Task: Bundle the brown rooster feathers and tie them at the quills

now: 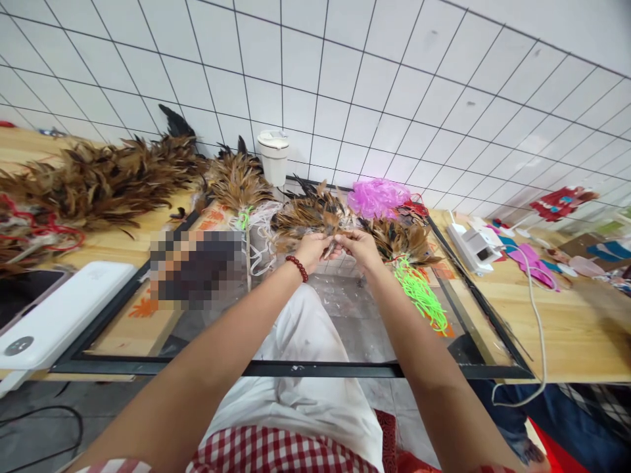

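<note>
My left hand, with a beaded bracelet on its wrist, meets my right hand above the middle of the black-framed glass panel. Fingertips of both hands pinch a small brown feather, partly hidden by the fingers. Just beyond them lies a pile of brown and black feathers. To the right of my right hand is another feather bunch beside bright green cords. A feathered stick with a green tie lies to the left.
A large feather heap and a white power bank are at the left. Against the tiled wall stand a white lidded cup and a pink plastic bag. A white device with a cable lies at the right.
</note>
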Tool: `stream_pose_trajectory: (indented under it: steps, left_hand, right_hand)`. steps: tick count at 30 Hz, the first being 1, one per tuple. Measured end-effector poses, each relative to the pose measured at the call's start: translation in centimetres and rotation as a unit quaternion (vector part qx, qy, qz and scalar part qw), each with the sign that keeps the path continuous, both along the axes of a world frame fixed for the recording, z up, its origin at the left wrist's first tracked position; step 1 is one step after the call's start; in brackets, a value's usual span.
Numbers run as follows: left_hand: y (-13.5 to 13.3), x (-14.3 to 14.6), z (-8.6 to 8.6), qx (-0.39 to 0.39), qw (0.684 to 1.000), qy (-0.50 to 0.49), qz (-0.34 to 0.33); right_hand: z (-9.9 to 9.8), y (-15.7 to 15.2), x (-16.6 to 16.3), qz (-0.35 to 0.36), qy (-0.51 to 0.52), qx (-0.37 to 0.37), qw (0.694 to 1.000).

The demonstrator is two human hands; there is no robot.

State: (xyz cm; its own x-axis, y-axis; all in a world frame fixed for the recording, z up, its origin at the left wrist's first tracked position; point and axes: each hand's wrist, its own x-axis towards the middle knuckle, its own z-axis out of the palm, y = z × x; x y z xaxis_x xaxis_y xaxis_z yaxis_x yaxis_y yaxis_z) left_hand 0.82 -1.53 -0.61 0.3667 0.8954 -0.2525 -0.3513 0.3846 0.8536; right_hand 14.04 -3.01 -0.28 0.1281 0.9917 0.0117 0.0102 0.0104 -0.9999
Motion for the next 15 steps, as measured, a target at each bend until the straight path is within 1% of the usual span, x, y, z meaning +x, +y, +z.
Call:
stream_pose_trajectory:
  steps: [3,6,10,13,15]
  left_hand:
    - [0.12,-0.18,0.00,-0.004,1.000,0.008,-0.007]
    - [0.22,-0.36,0.06,-0.007,1.000,0.012,-0.015]
    - [0.29,-0.45,0.14,-0.012,1.000,0.016,-0.014]
    - [0.22,-0.47,0.19,-0.013,1.000,0.015,-0.006]
    - [0.05,-0.46,0.21,-0.003,1.000,0.017,-0.012]
  right_hand:
    - [-0.23,0.31,0.10,-0.036,0.012,0.025,0.999]
    - [-0.35,0.49,0.22,-0.049,0.010,0.044,0.998]
    - [-0.56,0.63,0.15,-0.073,-0.004,0.094,0.993]
    - [-0.64,0.59,0.07,-0.085,-0.020,0.105,0.991]
    - [-0.61,0.51,0.03,-0.087,-0.032,0.109,0.990]
